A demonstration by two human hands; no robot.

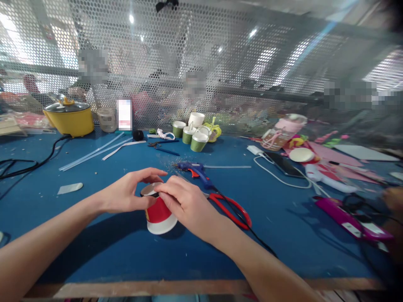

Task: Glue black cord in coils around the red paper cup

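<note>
A small paper cup (161, 226) in red and white stands on the blue tabletop, its white flared rim resting at the bottom. A dark edge runs round the upper end, which shows a pale surface inside. My left hand (130, 193) curls about the left of that upper end, thumb on the near side. From the right, my right hand (189, 201) pinches at the dark edge with thumb and fingers. Whether a thin strip lies between those fingertips is hidden. Just beyond my hands lies a blue glue gun (197, 170), with red-handled scissors (247, 216) beside my right wrist.
Small green-wrapped cups (199, 144), pliers (163, 147) and clear glue sticks (94, 153) lie farther back. A yellow pot (71, 121) stands back left. To the right are a phone (283, 163), a purple power strip (340, 214) and cables. Perforated metal mesh (226, 75) closes the back.
</note>
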